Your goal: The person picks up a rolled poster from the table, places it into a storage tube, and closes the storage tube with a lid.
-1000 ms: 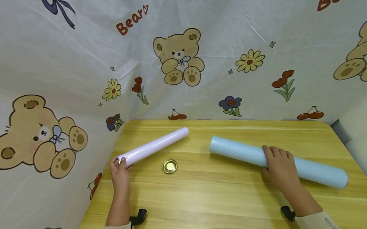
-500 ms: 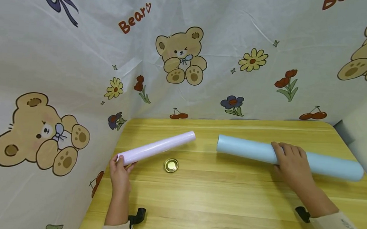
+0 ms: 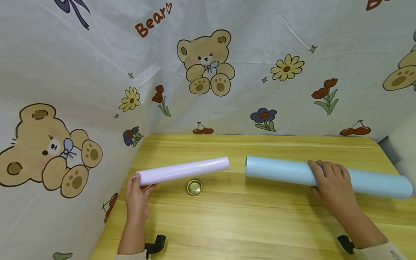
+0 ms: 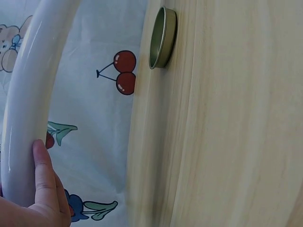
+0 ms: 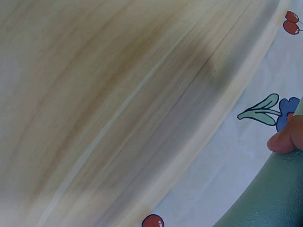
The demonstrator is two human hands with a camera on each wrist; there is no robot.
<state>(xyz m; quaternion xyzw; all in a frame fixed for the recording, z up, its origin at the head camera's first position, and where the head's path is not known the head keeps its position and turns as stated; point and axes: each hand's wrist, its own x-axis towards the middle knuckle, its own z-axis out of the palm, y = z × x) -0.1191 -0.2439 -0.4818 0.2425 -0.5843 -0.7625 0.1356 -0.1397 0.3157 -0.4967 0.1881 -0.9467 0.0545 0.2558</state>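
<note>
My left hand (image 3: 137,197) grips the near end of a slim, glossy pale-lilac tube (image 3: 184,171), thumb and fingers around it. The tube slants slightly up to the right; in the left wrist view the same lilac tube (image 4: 33,90) stands along the left side. A thicker light-blue tube (image 3: 374,182) is in my right hand (image 3: 333,187), whose fingers wrap over its middle. The two tubes' facing ends point toward each other across a small gap. In the right wrist view my thumb (image 5: 286,138) lies on the blue tube (image 5: 270,196).
A small round gold tin lid (image 3: 194,187) lies on the wooden table (image 3: 245,230), just below the lilac tube. A bear-print cloth (image 3: 255,30) hangs behind the table and along its left side.
The lilac tube's far end has swung down and to the right, nearer level. The blue tube moved right, then levelled as its right end rose. Both hands keep their hold.
</note>
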